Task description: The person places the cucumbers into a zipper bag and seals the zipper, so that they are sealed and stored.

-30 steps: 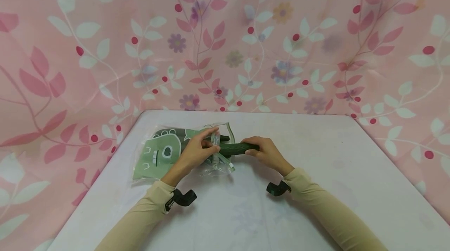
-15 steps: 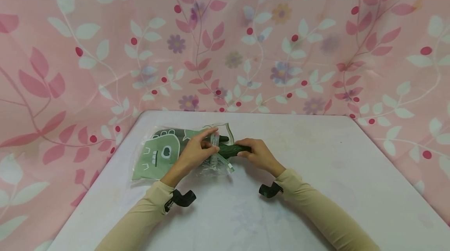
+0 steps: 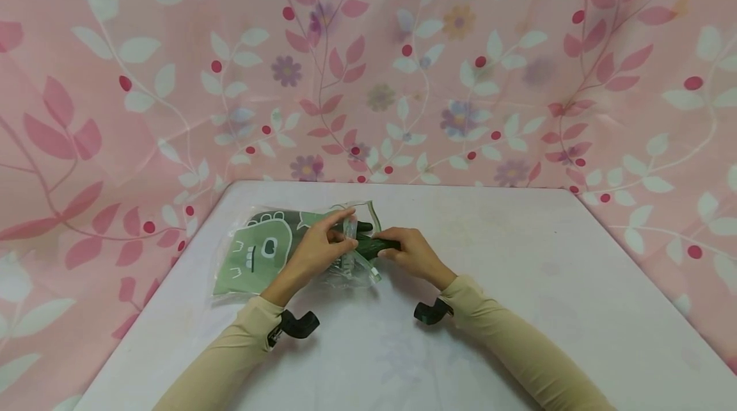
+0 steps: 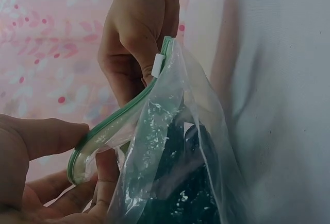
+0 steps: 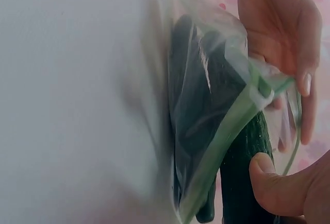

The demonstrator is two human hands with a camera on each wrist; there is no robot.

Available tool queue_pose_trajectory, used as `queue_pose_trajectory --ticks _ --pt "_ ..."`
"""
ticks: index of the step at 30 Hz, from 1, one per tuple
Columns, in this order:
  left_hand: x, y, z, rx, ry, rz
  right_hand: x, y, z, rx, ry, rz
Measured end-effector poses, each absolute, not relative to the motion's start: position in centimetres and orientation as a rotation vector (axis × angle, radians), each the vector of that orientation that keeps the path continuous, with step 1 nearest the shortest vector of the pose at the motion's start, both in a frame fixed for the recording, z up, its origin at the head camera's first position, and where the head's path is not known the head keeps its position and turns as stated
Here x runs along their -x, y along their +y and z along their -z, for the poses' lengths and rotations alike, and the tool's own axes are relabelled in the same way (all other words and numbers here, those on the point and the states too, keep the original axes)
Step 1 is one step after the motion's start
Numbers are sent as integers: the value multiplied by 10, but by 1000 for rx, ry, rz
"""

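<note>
A clear zip bag [image 3: 253, 257] printed with a green cartoon face lies at the table's left middle, its mouth towards the right. My left hand [image 3: 315, 248] pinches the mouth's edge between thumb and fingers; the green zip strip [image 4: 116, 115] with its white slider [image 4: 158, 65] shows in the left wrist view. With my right hand [image 3: 416, 257] I grip the outer end of a dark green cucumber [image 5: 241, 175], whose other end is inside the bag. Another dark cucumber [image 3: 364, 226] lies in the bag behind it, its tip near the opening.
A white-covered table [image 3: 518, 283] carries the bag. Behind it hangs a pink curtain [image 3: 368, 78] with leaves and flowers. A black wrist camera [image 3: 299, 324] is strapped to the left forearm, and another camera [image 3: 433, 312] to the right.
My right hand has moved left, pushing the cucumber further into the bag, so less of it shows outside. The left hand has kept its hold on the bag's edge.
</note>
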State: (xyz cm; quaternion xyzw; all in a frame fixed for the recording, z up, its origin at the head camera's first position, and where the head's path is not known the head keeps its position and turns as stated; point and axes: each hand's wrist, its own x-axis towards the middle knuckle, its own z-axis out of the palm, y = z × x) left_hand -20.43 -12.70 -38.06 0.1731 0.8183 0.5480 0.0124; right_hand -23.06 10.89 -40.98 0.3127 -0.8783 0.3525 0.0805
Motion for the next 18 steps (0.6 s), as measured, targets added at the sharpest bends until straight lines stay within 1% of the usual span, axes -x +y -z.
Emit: queue_pose_trajectory --ticks 8,13,18 --pt "206 -125 384 -586 2553 -1700 222 90 414 -1099 -2583 -977" --pt "206 -125 383 -565 2594 -1680 220 84 414 -1077 -2575 -964" --pt "204 -124 384 -525 2612 -1684 221 89 412 -1100 -2574 -994"
